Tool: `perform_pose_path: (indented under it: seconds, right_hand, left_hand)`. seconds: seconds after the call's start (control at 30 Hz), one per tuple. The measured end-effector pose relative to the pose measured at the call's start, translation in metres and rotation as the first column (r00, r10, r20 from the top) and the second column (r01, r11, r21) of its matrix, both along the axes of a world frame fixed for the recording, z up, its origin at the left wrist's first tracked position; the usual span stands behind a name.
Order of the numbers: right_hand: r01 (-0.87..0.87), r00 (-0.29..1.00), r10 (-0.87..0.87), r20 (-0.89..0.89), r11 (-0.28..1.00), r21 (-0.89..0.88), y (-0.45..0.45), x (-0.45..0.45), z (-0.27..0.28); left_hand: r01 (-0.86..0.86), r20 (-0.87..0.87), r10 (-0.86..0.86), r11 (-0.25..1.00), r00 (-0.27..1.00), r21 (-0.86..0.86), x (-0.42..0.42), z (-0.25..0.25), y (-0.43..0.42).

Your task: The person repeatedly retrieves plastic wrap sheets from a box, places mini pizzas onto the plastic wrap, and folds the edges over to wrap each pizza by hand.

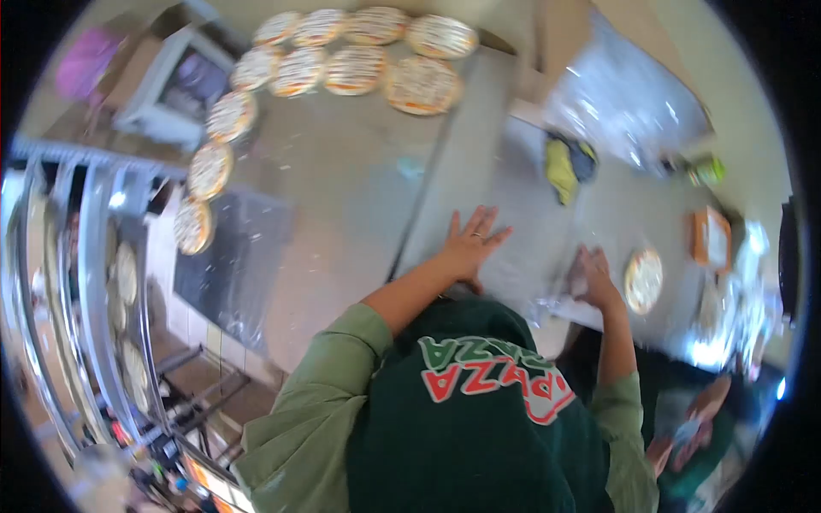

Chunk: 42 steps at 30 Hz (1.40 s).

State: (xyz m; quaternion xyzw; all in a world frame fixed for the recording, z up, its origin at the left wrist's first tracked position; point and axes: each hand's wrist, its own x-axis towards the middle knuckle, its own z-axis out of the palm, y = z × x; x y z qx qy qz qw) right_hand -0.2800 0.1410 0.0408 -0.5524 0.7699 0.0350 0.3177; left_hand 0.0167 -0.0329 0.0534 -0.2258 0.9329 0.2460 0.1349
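My left hand (473,245) has its fingers spread over the steel table, with a ring on one finger. Beneath and beside it lies what looks like clear plastic film (522,265), its edges hard to make out. My right hand (592,275) is slightly blurred, with fingers stretched forward on the same surface and nothing visible in them. Just right of that hand sits a single topped pizza (643,280). Beyond both hands lies a crumpled yellow and dark cloth (562,169).
Several topped pizzas (355,70) line the table's far and left edges. Clear plastic bags (629,98) are heaped at the far right, near an orange and white box (711,239). A metal rack (90,282) holding pizzas stands left. Another person (693,427) is at lower right.
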Motion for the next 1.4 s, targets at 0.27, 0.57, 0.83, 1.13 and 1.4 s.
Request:
perform_pose_path:
  seconds: [0.27, 0.57, 0.83, 1.13, 1.4]
  right_hand:
    - [0.116, 0.988, -0.128, -0.085, 0.984, -0.137, -0.012, 0.043, 0.005]
    - [0.196, 0.973, -0.213, -0.085, 0.965, -0.173, -0.014, 0.03, -0.003]
    - [0.067, 0.949, -0.168, -0.267, 0.934, -0.35, -0.005, 0.01, -0.032]
    - [0.282, 0.874, -0.396, -0.281, 0.885, -0.37, -0.006, 0.053, 0.001]
    - [0.158, 0.856, -0.384, -0.345, 0.832, -0.532, 0.035, 0.046, 0.002]
  left_hand:
    - [-0.657, -0.635, 0.183, -0.303, -0.751, 0.69, 0.313, -0.002, -0.139]
    - [0.333, 0.38, 0.112, -0.3, -0.918, 0.894, 0.531, 0.003, -0.157]
    - [0.368, 0.166, 0.421, 0.462, -0.892, 0.807, 0.502, -0.037, -0.159]
    - [0.047, -0.137, 0.417, 0.403, -0.899, 0.914, 0.412, -0.045, -0.116]
    - [0.701, 0.035, 0.995, -0.091, 0.093, 0.708, 0.129, -0.015, -0.051]
